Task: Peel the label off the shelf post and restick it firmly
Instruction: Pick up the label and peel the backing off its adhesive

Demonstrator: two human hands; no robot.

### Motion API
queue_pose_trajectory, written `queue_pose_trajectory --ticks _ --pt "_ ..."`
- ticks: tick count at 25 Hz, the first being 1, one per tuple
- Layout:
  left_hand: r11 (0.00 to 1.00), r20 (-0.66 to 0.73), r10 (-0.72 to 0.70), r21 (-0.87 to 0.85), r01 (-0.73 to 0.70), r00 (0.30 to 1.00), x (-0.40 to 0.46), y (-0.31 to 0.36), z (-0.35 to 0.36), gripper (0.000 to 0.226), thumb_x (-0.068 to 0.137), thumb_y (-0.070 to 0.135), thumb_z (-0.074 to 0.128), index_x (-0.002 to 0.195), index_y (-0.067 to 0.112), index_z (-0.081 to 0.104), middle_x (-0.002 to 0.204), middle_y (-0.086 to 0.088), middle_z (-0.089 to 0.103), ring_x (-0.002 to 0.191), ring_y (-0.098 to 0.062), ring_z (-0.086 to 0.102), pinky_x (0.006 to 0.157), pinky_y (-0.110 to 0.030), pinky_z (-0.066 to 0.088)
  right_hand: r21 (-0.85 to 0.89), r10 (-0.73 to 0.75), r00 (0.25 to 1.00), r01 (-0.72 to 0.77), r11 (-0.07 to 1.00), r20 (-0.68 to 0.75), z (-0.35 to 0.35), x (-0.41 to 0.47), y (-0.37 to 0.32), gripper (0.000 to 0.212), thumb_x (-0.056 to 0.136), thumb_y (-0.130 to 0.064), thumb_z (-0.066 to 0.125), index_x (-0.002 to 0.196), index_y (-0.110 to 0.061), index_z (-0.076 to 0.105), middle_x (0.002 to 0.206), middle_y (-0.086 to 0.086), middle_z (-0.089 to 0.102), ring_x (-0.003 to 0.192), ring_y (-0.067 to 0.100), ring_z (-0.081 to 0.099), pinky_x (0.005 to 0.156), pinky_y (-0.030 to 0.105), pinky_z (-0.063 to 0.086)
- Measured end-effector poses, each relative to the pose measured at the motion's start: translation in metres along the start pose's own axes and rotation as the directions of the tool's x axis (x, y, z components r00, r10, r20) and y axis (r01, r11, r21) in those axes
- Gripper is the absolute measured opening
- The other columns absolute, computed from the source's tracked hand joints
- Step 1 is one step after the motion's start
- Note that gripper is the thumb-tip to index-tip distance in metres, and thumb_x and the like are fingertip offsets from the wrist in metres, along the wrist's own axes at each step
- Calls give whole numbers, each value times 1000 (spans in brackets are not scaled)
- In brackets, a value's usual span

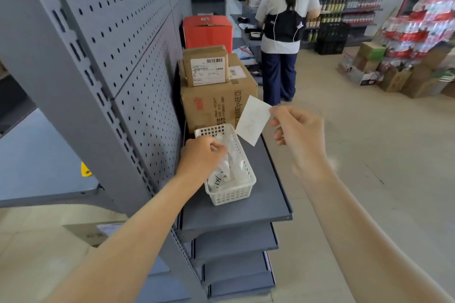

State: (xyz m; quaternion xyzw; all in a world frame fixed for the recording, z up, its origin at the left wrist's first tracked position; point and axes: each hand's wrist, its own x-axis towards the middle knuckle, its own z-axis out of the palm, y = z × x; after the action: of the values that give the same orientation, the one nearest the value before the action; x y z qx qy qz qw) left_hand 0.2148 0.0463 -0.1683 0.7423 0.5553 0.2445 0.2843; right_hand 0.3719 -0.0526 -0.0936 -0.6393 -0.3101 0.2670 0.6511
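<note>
A white rectangular label (252, 120) hangs in the air over the shelf, pinched at its upper right corner by my right hand (299, 130). My left hand (202, 156) reaches into a white plastic basket (234, 194) on the grey shelf (248, 211), its fingers closed on crumpled white paper scraps (227, 170) there. The grey slotted shelf post (81, 66) runs diagonally at the left, beside the pegboard back panel (138, 39); I see no label on it.
Behind the basket stand stacked cardboard boxes (216, 103) and a red box (208, 32). A person with a black backpack (283, 24) stands in the aisle ahead. Bottled goods fill far shelves, and boxed and wrapped goods (406, 51) are stacked at right. More shelves sit below.
</note>
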Motion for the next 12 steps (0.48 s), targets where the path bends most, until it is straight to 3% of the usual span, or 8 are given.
queue_pose_trajectory --ticks 3,7,12 --pt "999 -17 11 39 -10 1000 5 -8 5 18 81 46 75 75 30 68 78 7 73 71 -10 71 60 -23 53 -28 32 999 -32 999 13 5 0 8 24 87 -21 69 63 -24 70 58 -11 61 46 8 48 47 18 43" --pt "997 -5 -1 -75 1 1000 7 -9 7 18 85 44 72 88 27 67 90 13 72 48 -7 66 47 -20 53 -50 41 999 -40 998 34 8 1 10 26 87 -22 69 61 -26 69 57 -11 61 48 8 48 49 18 43" --pt "980 -105 60 -183 -79 993 6 6 -3 14 97 32 56 102 35 68 106 13 71 76 -13 69 53 -26 55 -69 22 1000 -21 997 17 6 0 6 27 87 -24 70 59 -28 68 52 -13 60 50 8 48 53 20 44"
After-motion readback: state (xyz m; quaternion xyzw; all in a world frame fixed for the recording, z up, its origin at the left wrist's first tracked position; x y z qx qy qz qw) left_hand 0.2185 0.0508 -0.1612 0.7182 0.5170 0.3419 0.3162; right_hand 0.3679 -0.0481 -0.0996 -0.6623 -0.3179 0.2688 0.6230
